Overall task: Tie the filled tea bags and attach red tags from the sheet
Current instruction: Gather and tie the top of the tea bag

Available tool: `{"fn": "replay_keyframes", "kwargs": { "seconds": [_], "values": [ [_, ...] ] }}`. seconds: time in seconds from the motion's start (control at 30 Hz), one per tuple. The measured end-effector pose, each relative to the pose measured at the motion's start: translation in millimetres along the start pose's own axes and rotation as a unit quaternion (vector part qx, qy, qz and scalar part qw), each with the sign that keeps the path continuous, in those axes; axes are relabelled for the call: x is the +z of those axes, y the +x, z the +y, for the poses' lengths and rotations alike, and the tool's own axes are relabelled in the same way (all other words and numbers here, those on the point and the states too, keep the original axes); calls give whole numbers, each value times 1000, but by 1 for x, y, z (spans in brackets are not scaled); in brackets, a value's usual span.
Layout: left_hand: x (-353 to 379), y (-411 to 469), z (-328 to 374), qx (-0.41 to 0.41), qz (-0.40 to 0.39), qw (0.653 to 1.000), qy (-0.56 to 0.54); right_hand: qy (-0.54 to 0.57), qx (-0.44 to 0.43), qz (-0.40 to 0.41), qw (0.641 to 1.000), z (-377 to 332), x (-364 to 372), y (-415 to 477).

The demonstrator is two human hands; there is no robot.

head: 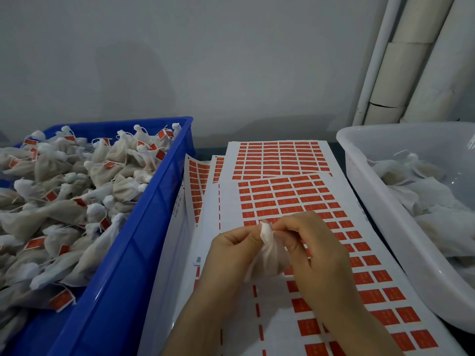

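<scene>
blue crate: sits at the left edge of the worktop, piled with tied tea bags that already have red tags on them. its left and near sides run out of the shot, so no idea how many are in there.

sticker sheets: a few overlapping sheets of red tags down the middle, between the crate and the tub. the print on the tags is too small to read. the lower sheets are mostly buried under the top one.

left hand: fingers curled, pinching the neck of the tea bag from the left side.

tea bag: held up over the top sheet, between both hands, gathered top poking out above the fingers. can't see any string, the fingers cover that bit.

right hand: pinching the same neck from the right, fingertips hidden behind the cloth.

white tub: right edge of the worktop, holds loose bags with no tags, hazy through the plastic and cut off on the right.
</scene>
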State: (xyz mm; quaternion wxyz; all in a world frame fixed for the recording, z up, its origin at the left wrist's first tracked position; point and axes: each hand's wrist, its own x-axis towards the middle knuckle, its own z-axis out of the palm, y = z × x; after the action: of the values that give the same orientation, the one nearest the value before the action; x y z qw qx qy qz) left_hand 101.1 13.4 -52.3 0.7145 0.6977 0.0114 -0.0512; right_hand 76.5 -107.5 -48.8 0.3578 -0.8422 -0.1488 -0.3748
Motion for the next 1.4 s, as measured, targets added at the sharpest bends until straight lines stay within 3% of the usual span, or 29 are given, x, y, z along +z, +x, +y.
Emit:
{"fn": "replay_keyframes", "kwargs": {
  "seconds": [0.27,0.43,0.63,0.73,0.83,1.0,1.4],
  "values": [
    [-8,-3,9,-31,-114,993,23,37,44,8,998,7,-2,2],
    [-12,-4,10,-32,-156,987,22,12,-12,2,1000,5,-6,5],
    [-12,-2,7,-51,-118,992,-10,-8,-18,-12,1000,8,-10,4],
    [-8,-3,8,-43,-125,991,-26,44,74,-27,996,6,-11,5],
    [-6,-2,6,-31,-92,995,-30,139,189,-59,970,-2,-11,6],
    [0,-1,3,14,-30,999,2,204,275,-96,935,-4,-5,6],
    [15,-6,2,68,31,997,-29,222,317,-120,914,2,-4,7]
  ]
}}
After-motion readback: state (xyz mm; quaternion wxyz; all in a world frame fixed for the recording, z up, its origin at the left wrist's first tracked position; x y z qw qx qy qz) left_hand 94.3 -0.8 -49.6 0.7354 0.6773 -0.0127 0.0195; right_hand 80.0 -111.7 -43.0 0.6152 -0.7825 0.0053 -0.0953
